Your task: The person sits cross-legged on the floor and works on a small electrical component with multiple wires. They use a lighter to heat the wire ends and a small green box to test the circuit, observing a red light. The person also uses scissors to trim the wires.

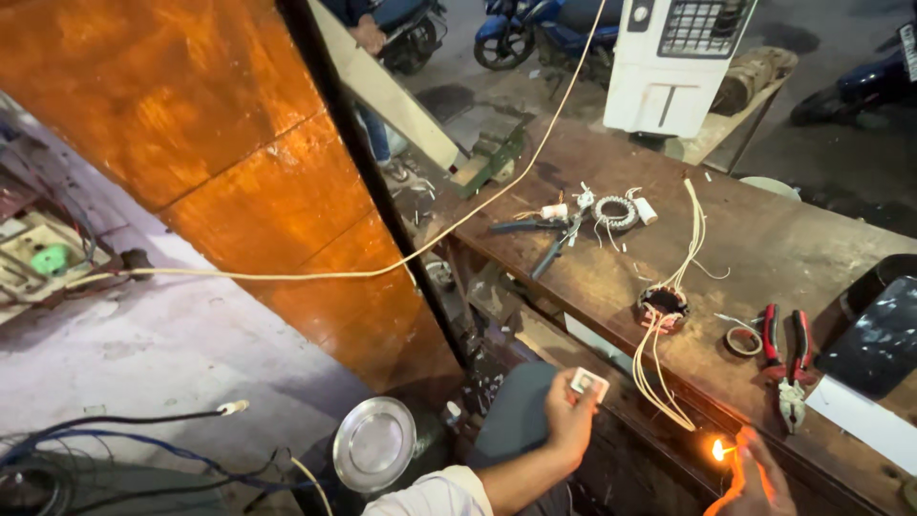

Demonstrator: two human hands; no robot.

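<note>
Lit match at the bench's near edge
Your right hand (pixel 764 483) pinches a burning match (pixel 723 449); your left hand (pixel 571 413) grips a small matchbox (pixel 588 384). The flame could singe the pale wires (pixel 659 377) just beside it.

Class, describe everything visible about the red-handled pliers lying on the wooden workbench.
The red-handled pliers lie flat on the brown wooden workbench, grey metal jaws pointing toward the near edge, handles spread slightly apart. The grips look like red plastic with dark edging. A small tape roll sits just beside them. No hand touches them.
</note>
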